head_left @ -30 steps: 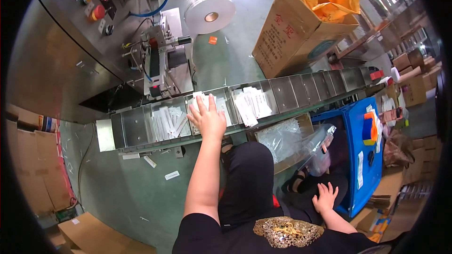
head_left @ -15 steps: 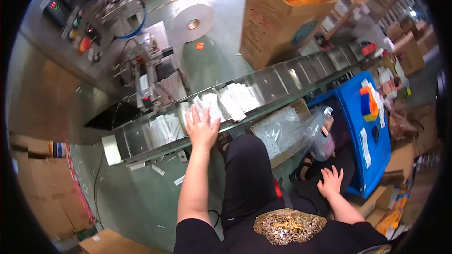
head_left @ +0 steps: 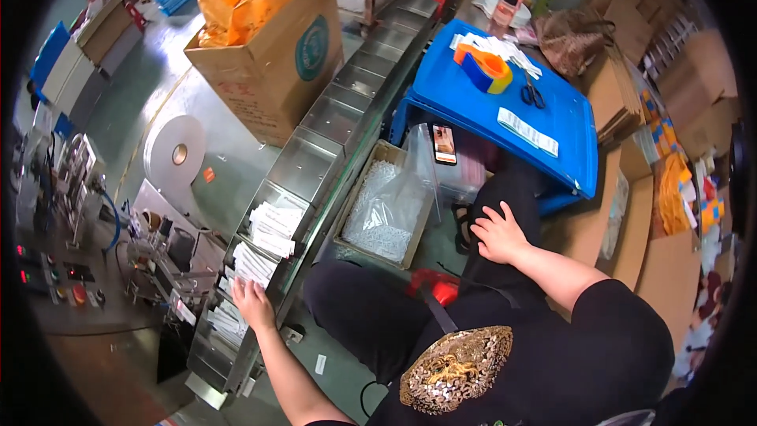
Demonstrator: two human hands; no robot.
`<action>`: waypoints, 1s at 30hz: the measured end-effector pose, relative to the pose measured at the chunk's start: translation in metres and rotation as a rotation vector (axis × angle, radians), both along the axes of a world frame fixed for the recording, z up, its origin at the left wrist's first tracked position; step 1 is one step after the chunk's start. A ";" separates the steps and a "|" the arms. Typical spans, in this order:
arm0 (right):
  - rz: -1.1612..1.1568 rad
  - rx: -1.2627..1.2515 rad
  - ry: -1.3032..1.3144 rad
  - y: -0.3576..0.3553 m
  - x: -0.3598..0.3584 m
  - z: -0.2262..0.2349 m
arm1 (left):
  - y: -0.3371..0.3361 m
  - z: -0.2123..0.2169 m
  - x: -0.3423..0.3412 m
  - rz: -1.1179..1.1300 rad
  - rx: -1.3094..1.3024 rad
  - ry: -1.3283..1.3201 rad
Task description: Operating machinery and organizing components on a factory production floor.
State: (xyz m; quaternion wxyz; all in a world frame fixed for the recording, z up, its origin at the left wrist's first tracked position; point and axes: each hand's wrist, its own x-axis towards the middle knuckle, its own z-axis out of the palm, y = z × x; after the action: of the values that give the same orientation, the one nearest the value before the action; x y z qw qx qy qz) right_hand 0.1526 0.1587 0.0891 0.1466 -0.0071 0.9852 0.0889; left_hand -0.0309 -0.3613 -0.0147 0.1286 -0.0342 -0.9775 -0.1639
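The right hand (head_left: 501, 238) is rested on the thigh (head_left: 516, 193), open and empty, fingers spread. The left hand (head_left: 255, 306), fingers slightly bent, is held at white printed packets (head_left: 254, 265) in compartments of a metal conveyor (head_left: 303, 159); whether any is gripped cannot be told. Beyond, a carton (head_left: 276, 71) is marked with red lettering (head_left: 243, 102) and 1 round teal emblem (head_left: 312, 48).

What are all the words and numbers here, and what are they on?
I don't copy out writing, but here's where it shows:
Tall brown box: red writing, blurred; a round green sign.
White slips: tiny print, too small.
Phone: screen print, too small.
Paper strip on the blue lid: too small.
Machine: glowing red display, blurred.
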 end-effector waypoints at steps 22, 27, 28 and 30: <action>0.036 -0.076 0.013 -0.001 0.003 -0.001 | 0.013 -0.002 -0.048 0.170 -0.035 -0.565; 0.018 -0.326 0.158 0.005 0.005 0.008 | 0.033 0.024 -0.022 0.267 -0.137 -0.491; 0.026 -0.334 0.161 0.004 0.003 0.012 | 0.028 0.024 -0.014 0.243 -0.144 -0.384; -0.095 -0.353 0.302 0.005 -0.002 0.019 | 0.020 0.022 0.010 0.218 -0.108 -0.296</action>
State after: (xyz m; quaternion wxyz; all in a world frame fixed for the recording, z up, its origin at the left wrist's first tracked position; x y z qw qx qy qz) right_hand 0.1510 0.1637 0.1079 -0.0019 0.0270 0.9954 -0.0915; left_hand -0.0208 -0.3413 0.0076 -0.0017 0.0895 -0.9910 -0.0996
